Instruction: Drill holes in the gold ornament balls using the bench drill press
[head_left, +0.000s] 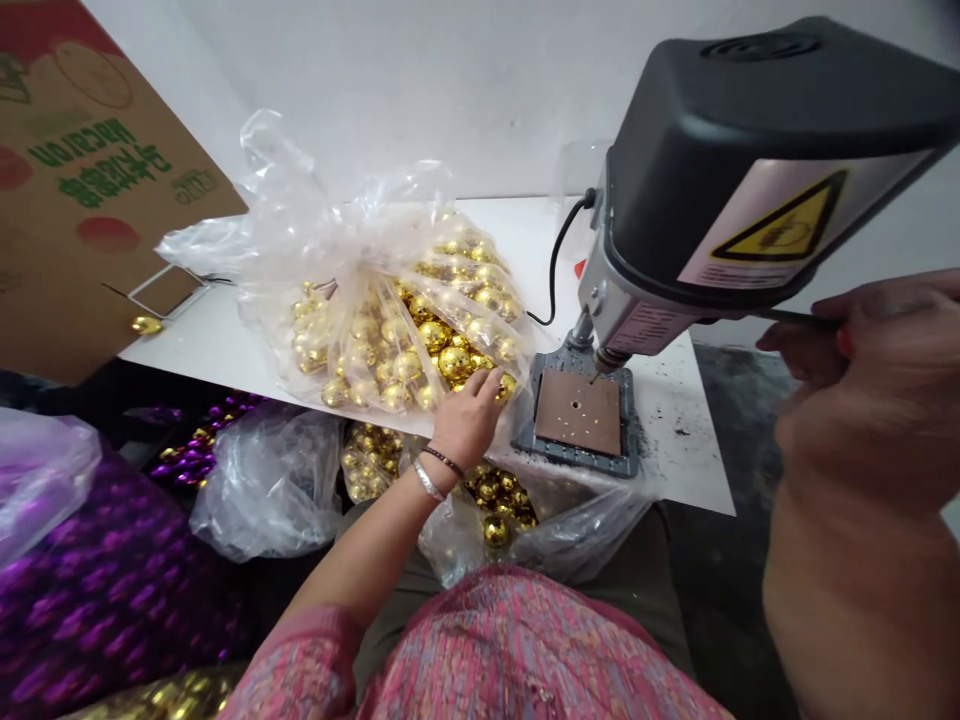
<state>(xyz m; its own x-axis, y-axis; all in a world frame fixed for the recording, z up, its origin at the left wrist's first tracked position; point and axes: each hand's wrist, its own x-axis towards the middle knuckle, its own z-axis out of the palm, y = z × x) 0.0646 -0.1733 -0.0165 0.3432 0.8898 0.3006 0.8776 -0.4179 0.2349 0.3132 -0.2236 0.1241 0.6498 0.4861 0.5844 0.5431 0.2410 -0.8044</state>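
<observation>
My left hand (pixel 471 415) reaches to the mouth of a clear plastic bag (pixel 367 250) of shiny gold balls (pixel 454 362); its fingertips are at the balls, and whatever they grip is too small to make out. At the right edge, my right hand (pixel 892 370) is closed round the lever (pixel 799 318) of a black and grey bench drill press (pixel 735 170). Under the drill's tip lies a brown square plate (pixel 577 412) with a hole, set on the metal base (pixel 634 465).
An open bag of gold balls (pixel 496 530) rests at my lap below the white table (pixel 705 440). A cardboard box (pixel 90 180) stands left, a loose gold ball (pixel 146 326) beside it. Purple balls in bags (pixel 112 590) fill the lower left. A black cable (pixel 555 260) runs behind the drill.
</observation>
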